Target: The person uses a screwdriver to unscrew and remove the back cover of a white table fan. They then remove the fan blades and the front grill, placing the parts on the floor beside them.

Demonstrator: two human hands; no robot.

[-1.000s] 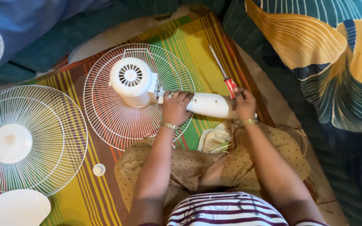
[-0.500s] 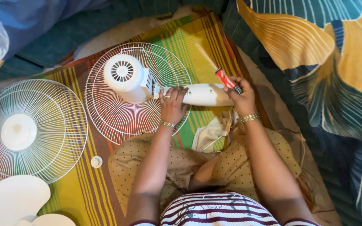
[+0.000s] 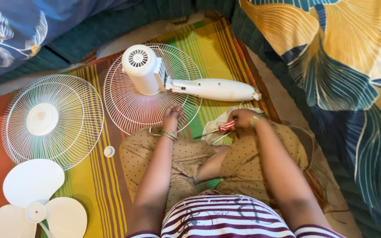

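Observation:
A white fan motor housing (image 3: 143,68) with its stem (image 3: 214,89) lies on a rear wire guard (image 3: 133,105) on the striped mat. My left hand (image 3: 173,117) rests on the guard's wires just below the housing, fingers bent, holding nothing that I can see. My right hand (image 3: 242,118) is near my knee and grips a red-handled screwdriver (image 3: 219,129), whose shaft points left across a white cloth (image 3: 219,119). Both hands are off the fan stem.
A front wire guard (image 3: 51,120) lies to the left. White fan blades (image 3: 34,198) sit at the lower left. A small white cap (image 3: 109,151) lies on the mat (image 3: 91,185). Patterned bedding (image 3: 340,66) rises on the right and blue bedding (image 3: 27,31) at the back.
Both hands let go of the fan stem and drew back toward my lap. The screwdriver came down from beside the stem to above the cloth. The view widened, showing the fan blades.

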